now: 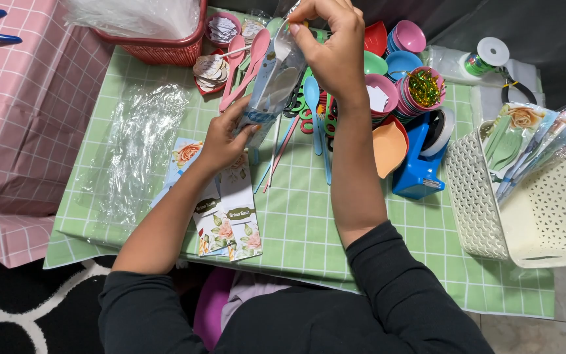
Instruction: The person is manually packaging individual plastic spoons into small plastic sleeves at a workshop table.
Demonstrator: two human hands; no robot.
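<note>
- Far left: a pink checked cloth point(14, 118) lies beside the green checked tablecloth point(309, 223). A sheet of clear plastic film point(135, 147) lies loose near the left edge of the green cloth, apart from both your hands.
- Left of centre: printed floral cards point(230, 219) lie fanned on the cloth under your left forearm. A sweep of that arm could push them off the near edge.
- Your left hand point(221, 141) is closed around the lower end of a clear packet point(271, 88) that holds a pale blue spoon; the packet is raised above the table and tilted.
- Your right hand point(332, 49) pinches the packet's upper end with fingertips drawn close together. Whether the mouth is open there I cannot tell.
- Risk: the film is slick and held only at its 2 ends. A loosened pinch could let the spoon slide out onto the loose pink and blue cutlery point(247, 59) below.
- Behind: a red basket point(165, 46) stands at the far edge.
- Right of centre: stacked coloured bowls point(404, 65) crowd your right wrist; a dropped elbow could topple them.
- A blue tape dispenser point(420, 164) stands just beside your right forearm.
- Far right: a white perforated basket point(486, 203) holding finished packets overhangs the table edge and could tip.
</note>
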